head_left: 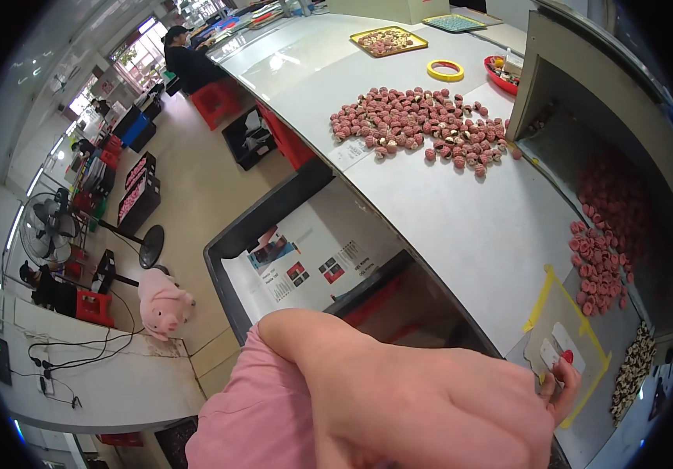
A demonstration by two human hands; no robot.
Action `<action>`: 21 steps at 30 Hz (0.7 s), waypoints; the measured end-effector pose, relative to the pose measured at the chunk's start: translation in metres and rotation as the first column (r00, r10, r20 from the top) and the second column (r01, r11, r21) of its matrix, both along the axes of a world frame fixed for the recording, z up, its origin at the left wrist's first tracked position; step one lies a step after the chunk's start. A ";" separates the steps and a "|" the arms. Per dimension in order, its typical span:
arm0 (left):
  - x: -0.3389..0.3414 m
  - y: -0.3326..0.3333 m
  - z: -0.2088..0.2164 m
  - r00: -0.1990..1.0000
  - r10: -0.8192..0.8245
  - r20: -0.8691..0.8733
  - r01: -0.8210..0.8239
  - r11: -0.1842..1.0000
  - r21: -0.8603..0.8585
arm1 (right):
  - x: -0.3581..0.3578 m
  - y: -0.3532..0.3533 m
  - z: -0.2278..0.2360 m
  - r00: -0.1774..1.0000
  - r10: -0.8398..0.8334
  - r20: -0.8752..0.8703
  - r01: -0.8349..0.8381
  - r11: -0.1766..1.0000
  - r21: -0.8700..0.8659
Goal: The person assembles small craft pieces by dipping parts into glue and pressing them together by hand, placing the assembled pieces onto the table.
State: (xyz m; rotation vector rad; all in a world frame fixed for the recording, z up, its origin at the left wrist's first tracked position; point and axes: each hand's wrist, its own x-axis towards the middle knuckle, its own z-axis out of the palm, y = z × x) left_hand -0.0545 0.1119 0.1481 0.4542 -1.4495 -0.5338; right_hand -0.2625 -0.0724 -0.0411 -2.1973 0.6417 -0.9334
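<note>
Close up in the lower middle is my left hand [430,399], back upward, below a pink sleeve [262,406]; its fingers are hidden. Past its knuckles show a few bent fingers, which seem to be my right hand [563,389], mostly covered. Their tips close on a small red piece [567,356] above a white card [553,352]. The card lies on a grey sheet [538,332] edged with yellow tape. Beyond, pink cup-shaped pieces [601,270] spill from a grey box-like housing. Small black-and-cream pieces [633,374] are heaped at the right.
Round pink pieces [411,117] spread over the white table [430,211]. Farther back are a yellow tape roll [445,71], a yellow-rimmed tray [356,37] and a red bowl [499,78]. A dark crate [215,262] abuts the table. Left stand a fan [51,227] and pink pig figure [163,303]; people sit farther off.
</note>
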 end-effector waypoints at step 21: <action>0.007 0.007 -0.006 0.999 -0.040 -0.025 0.033 0.966 -0.258 | -0.001 0.006 -0.002 0.999 0.042 0.024 -0.044 0.993 0.107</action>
